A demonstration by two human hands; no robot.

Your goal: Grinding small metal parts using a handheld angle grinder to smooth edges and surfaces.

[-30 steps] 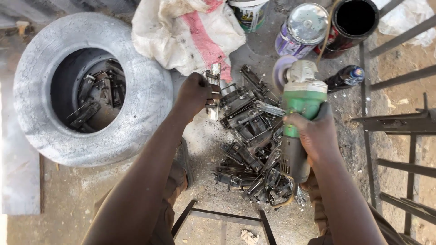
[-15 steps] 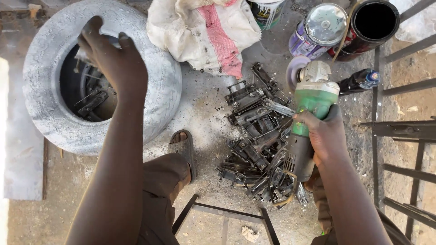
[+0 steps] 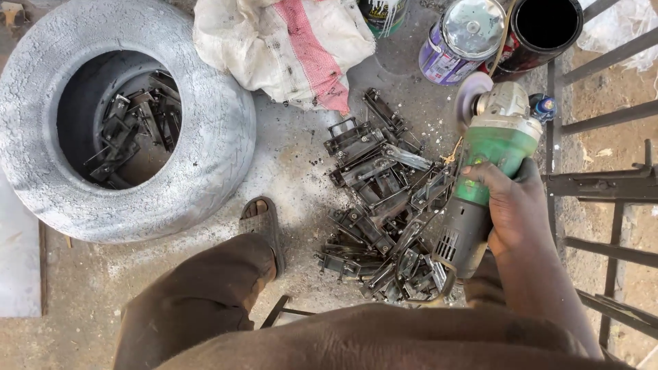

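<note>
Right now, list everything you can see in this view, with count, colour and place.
tyre: one, grey-white, left, lying flat
metal brackets in tyre: several, dark, inside its hole
metal bracket pile: many, dark grey, centre floor
cloth sack: one, white with a red stripe, top centre
paint tins: three, one purple with a silver lid, one open and black inside, one partly cut off, top
angle grinder: one, green and grey, right of pile
metal frame: one, dark bars, right edge
sandal: one, brown, centre
right hand: gripping the grinder body
left hand: out of view
</note>
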